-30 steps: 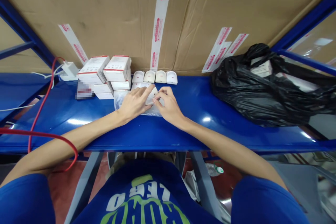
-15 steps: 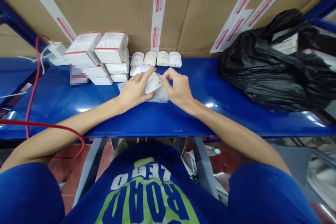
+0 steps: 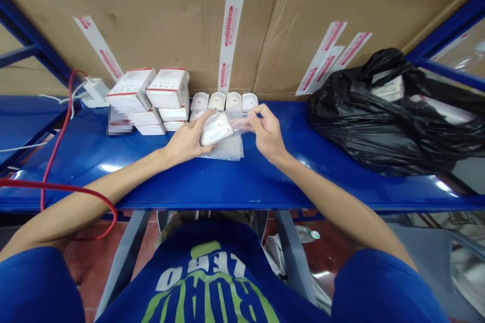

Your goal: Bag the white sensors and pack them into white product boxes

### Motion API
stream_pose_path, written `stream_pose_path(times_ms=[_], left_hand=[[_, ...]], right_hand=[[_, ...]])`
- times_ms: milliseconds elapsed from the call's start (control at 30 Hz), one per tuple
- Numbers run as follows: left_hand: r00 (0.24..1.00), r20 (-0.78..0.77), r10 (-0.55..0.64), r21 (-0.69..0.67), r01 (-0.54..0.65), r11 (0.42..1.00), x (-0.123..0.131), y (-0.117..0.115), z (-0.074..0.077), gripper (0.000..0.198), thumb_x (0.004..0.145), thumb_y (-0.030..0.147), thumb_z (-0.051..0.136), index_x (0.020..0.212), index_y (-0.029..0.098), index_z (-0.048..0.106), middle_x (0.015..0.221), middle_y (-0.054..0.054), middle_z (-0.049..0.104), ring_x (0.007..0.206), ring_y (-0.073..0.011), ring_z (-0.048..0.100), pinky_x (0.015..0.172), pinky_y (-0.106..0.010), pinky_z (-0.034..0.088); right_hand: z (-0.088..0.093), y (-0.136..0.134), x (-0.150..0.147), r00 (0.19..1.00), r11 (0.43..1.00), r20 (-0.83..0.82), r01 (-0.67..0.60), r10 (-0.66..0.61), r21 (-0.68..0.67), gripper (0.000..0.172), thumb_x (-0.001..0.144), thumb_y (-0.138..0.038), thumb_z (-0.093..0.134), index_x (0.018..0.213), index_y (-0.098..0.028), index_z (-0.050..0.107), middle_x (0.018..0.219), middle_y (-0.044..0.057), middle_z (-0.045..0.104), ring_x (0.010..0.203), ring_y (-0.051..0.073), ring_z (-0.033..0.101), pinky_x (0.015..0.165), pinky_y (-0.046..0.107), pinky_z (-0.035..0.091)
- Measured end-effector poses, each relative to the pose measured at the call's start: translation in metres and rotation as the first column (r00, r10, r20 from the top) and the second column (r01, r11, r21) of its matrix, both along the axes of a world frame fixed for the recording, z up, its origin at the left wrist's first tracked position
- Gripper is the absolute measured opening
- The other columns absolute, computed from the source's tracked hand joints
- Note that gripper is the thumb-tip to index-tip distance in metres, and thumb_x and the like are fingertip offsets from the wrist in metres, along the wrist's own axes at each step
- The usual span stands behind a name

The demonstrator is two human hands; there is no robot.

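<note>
My left hand (image 3: 188, 140) grips a small white rounded device (image 3: 215, 128) just above the blue shelf (image 3: 265, 181). My right hand (image 3: 267, 132) pinches the end of a clear plastic bag (image 3: 239, 122) stretched from the device. More clear plastic bags (image 3: 229, 149) lie flat on the shelf under the device. Behind my hands a row of several white devices (image 3: 224, 101) stands against the cardboard wall.
Stacked white boxes with red trim (image 3: 151, 98) sit at the back left, beside a white charger (image 3: 94, 91) and a red cable (image 3: 56, 151). A crumpled black plastic bag (image 3: 382, 113) holding white boxes fills the shelf's right side. Taped cardboard (image 3: 182, 20) forms the back wall.
The white device has risen off the pile of bags in my left hand. My right hand has moved right, drawing a clear bag out from the device.
</note>
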State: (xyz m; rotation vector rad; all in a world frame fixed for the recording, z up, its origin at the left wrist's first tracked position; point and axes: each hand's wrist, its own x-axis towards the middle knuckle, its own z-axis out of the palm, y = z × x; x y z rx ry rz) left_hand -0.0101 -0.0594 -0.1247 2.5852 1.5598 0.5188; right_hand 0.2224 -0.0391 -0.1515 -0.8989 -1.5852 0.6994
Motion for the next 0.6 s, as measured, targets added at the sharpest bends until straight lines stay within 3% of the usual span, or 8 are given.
stream_pose_path(times_ms=[67, 133, 200, 267, 367, 500, 600], left_hand=[[1.000, 0.008, 0.029, -0.004, -0.029, 1.000, 0.000, -0.001, 0.000, 0.084, 0.084, 0.033, 0.073, 0.158, 0.023, 0.034, 0.125, -0.013, 0.073, 0.099, -0.0327, 0.076, 0.081, -0.041, 0.062], [0.998, 0.008, 0.063, 0.015, -0.063, 0.998, 0.000, -0.001, 0.001, 0.085, 0.083, 0.031, 0.073, 0.158, 0.024, 0.034, 0.128, -0.013, 0.072, 0.099, -0.0329, 0.076, 0.080, -0.040, 0.062], [0.995, -0.010, 0.095, 0.047, -0.095, 0.994, 0.000, 0.000, 0.002, 0.086, 0.083, 0.029, 0.073, 0.159, 0.023, 0.034, 0.130, -0.014, 0.071, 0.100, -0.0339, 0.076, 0.081, -0.041, 0.061], [0.992, -0.045, 0.114, 0.068, -0.111, 0.992, 0.001, 0.000, 0.003, 0.087, 0.083, 0.029, 0.073, 0.160, 0.023, 0.033, 0.129, -0.014, 0.071, 0.100, -0.0343, 0.076, 0.081, -0.041, 0.061], [0.991, -0.093, 0.096, 0.084, -0.088, 0.993, 0.001, -0.002, 0.003, 0.090, 0.082, 0.027, 0.074, 0.161, 0.022, 0.031, 0.121, -0.013, 0.074, 0.096, -0.0325, 0.077, 0.080, -0.040, 0.061], [0.992, -0.123, 0.001, 0.219, 0.027, 0.975, 0.001, -0.003, -0.007, 0.085, 0.082, 0.027, 0.075, 0.159, 0.020, 0.038, 0.114, -0.011, 0.075, 0.096, -0.0308, 0.075, 0.086, -0.040, 0.060], [0.980, -0.140, -0.144, 0.362, 0.186, 0.913, -0.002, 0.001, -0.018, 0.076, 0.087, 0.032, 0.073, 0.155, 0.020, 0.043, 0.115, -0.012, 0.075, 0.100, -0.0301, 0.074, 0.090, -0.041, 0.059]], right_hand=[[0.000, 0.005, -0.001, 0.995, 0.996, -0.093, -0.050, 0.043, -0.067, 0.034, 0.097, -0.060, 0.058, 0.087, -0.027, 0.055, 0.077, 0.001, 0.071, 0.077, 0.020, 0.074, 0.077, 0.038, 0.063], [0.002, 0.005, 0.000, 0.988, 0.999, -0.151, 0.013, -0.019, -0.042, 0.034, 0.096, -0.059, 0.060, 0.086, -0.026, 0.057, 0.077, 0.001, 0.072, 0.076, 0.020, 0.074, 0.079, 0.040, 0.063], [0.006, 0.000, 0.001, 0.974, 0.974, -0.145, 0.190, -0.172, 0.122, 0.032, 0.097, -0.056, 0.059, 0.086, -0.026, 0.061, 0.081, 0.002, 0.073, 0.080, 0.021, 0.074, 0.083, 0.041, 0.063], [0.009, -0.010, -0.001, 0.962, 0.906, -0.057, 0.271, -0.268, 0.324, 0.029, 0.100, -0.051, 0.055, 0.090, -0.026, 0.066, 0.088, 0.004, 0.075, 0.088, 0.022, 0.074, 0.090, 0.044, 0.061], [0.007, -0.025, -0.009, 0.957, 0.891, 0.208, 0.093, -0.204, 0.444, 0.030, 0.104, -0.045, 0.050, 0.111, -0.026, 0.072, 0.113, 0.008, 0.078, 0.114, 0.027, 0.072, 0.108, 0.052, 0.054], [-0.004, -0.027, -0.021, 0.915, 0.968, 0.399, -0.049, -0.055, 0.247, 0.059, 0.098, -0.058, 0.056, 0.146, -0.024, 0.059, 0.156, 0.011, 0.057, 0.149, 0.031, 0.048, 0.125, 0.056, 0.039], [-0.007, -0.021, -0.023, 0.951, 0.996, 0.305, -0.072, 0.055, 0.044, 0.070, 0.090, -0.062, 0.065, 0.149, -0.025, 0.057, 0.153, 0.011, 0.060, 0.145, 0.033, 0.053, 0.121, 0.056, 0.044]])
